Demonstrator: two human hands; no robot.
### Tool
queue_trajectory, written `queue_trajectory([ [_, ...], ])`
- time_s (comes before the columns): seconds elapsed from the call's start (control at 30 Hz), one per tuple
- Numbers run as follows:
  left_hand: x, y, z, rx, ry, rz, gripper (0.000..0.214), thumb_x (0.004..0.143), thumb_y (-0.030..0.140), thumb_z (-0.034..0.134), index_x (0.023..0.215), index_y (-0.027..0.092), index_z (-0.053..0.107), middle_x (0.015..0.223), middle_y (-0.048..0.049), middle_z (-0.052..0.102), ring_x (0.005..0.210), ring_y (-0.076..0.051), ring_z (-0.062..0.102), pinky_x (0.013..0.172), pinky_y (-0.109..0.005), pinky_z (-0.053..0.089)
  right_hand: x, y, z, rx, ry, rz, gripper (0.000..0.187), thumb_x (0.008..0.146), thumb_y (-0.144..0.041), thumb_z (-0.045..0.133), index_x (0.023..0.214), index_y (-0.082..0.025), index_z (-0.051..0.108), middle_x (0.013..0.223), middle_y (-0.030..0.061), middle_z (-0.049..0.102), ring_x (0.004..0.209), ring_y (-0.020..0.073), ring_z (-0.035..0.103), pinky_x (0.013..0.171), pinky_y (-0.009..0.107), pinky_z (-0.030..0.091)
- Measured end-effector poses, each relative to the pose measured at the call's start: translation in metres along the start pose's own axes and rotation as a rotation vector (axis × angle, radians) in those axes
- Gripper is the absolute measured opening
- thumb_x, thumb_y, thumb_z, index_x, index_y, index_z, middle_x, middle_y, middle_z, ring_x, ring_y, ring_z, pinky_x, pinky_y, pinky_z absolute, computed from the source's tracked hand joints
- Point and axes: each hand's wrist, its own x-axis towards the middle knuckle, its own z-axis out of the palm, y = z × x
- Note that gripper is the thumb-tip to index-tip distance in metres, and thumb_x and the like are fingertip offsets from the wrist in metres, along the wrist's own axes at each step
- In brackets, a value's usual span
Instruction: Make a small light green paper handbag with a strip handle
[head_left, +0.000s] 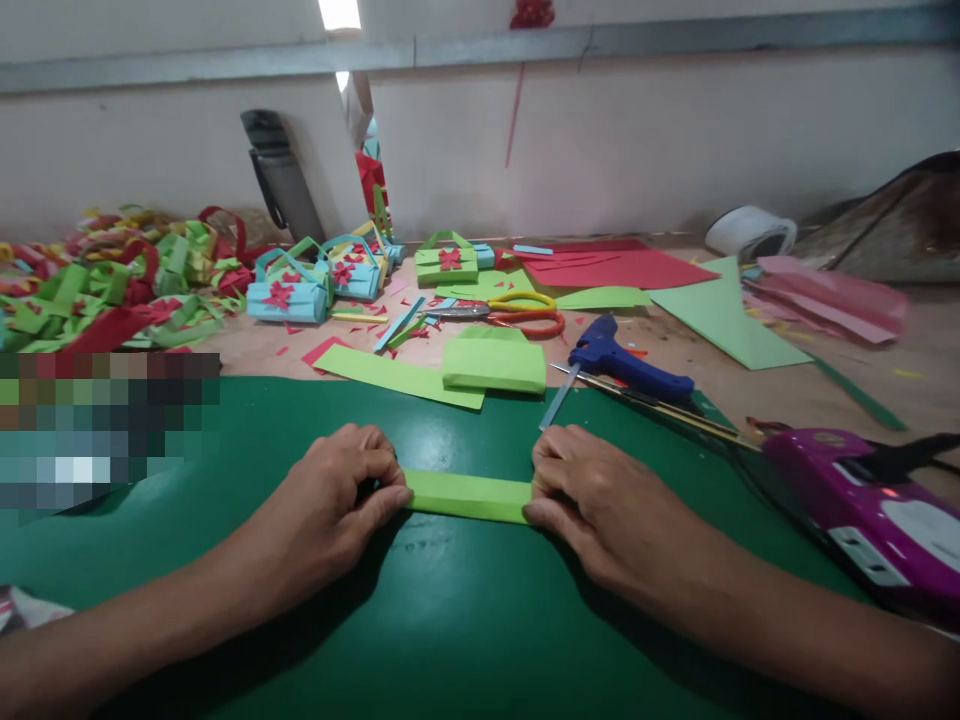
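A folded light-green paper strip (466,495) lies flat on the dark green mat (450,620). My left hand (330,510) has its fingers curled and pinches the strip's left end. My right hand (600,505) presses and pinches the right end with closed fingers. Both ends of the strip are hidden under my fingers.
Beyond the mat lie folded green paper (495,365), scissors (510,310), a blue glue gun (626,365), red paper sheets (615,265), a green sheet (724,315) and small paper baskets (289,290). A heap of paper strips (105,285) is at far left; a purple glue gun (862,500) at right.
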Motion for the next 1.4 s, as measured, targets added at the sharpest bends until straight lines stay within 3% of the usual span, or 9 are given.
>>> queue_trajectory([
  [0.4,-0.002,-0.004,-0.002,0.041,0.022,-0.036,0.023,0.086,0.025,0.047,0.065,0.017,0.051,0.072,0.0004,0.050,0.072,-0.017,0.044,0.065,-0.030,0.033,-0.001,0.006,0.009,0.035,0.082,-0.052,0.022,0.084,-0.018,0.048,0.063,-0.019,0.043,0.076,0.0033,0.047,0.071,0.0186,0.042,0.063,0.034,0.033],
  [0.87,-0.002,-0.006,0.003,0.177,0.019,0.025,0.018,0.085,0.023,0.046,0.069,0.017,0.053,0.072,-0.0015,0.051,0.070,-0.017,0.044,0.064,-0.031,0.030,0.001,0.007,0.006,0.048,0.073,-0.048,0.020,0.080,-0.016,0.056,0.063,-0.018,0.047,0.074,0.0014,0.049,0.070,0.0171,0.042,0.063,0.032,0.029],
  [0.93,-0.002,-0.009,0.003,0.253,0.019,0.102,0.014,0.087,0.020,0.044,0.091,0.019,0.057,0.082,-0.0030,0.052,0.075,-0.018,0.045,0.067,-0.032,0.031,0.002,0.007,0.004,0.069,0.059,-0.042,0.016,0.079,-0.014,0.059,0.066,-0.018,0.050,0.075,0.0001,0.051,0.071,0.0167,0.044,0.065,0.032,0.029],
  [0.97,-0.001,-0.010,0.003,0.311,0.014,0.163,0.023,0.088,0.017,0.042,0.107,0.022,0.054,0.087,-0.0039,0.051,0.078,-0.019,0.045,0.069,-0.033,0.031,0.002,0.007,0.003,0.078,0.049,-0.039,0.015,0.078,-0.013,0.060,0.067,-0.019,0.051,0.075,-0.0004,0.052,0.072,0.0166,0.045,0.067,0.032,0.029],
  [1.07,0.004,-0.012,0.001,0.500,-0.055,0.349,0.055,0.087,0.012,0.041,0.134,0.039,0.032,0.101,-0.0050,0.048,0.082,-0.020,0.044,0.073,-0.035,0.030,0.002,0.007,0.001,0.084,0.034,-0.035,0.014,0.077,-0.012,0.062,0.070,-0.019,0.052,0.075,-0.0010,0.053,0.073,0.0165,0.046,0.067,0.032,0.028],
  [1.2,0.014,0.001,-0.008,0.533,-0.161,0.523,0.059,0.085,0.017,0.049,0.132,0.048,0.031,0.094,-0.0027,0.050,0.076,-0.019,0.044,0.073,-0.033,0.030,0.002,0.006,0.000,0.065,0.066,-0.061,0.015,0.077,-0.012,0.062,0.068,-0.019,0.052,0.075,-0.0008,0.054,0.072,0.0162,0.047,0.067,0.031,0.027],
  [1.4,0.017,0.037,-0.031,0.492,-0.161,0.585,0.044,0.087,0.012,0.041,0.121,0.039,0.046,0.082,-0.0001,0.054,0.069,-0.017,0.048,0.067,-0.029,0.032,0.001,0.007,0.002,0.030,0.097,-0.088,0.017,0.076,-0.014,0.065,0.065,-0.018,0.053,0.072,-0.0007,0.054,0.070,0.0157,0.047,0.065,0.030,0.027],
])
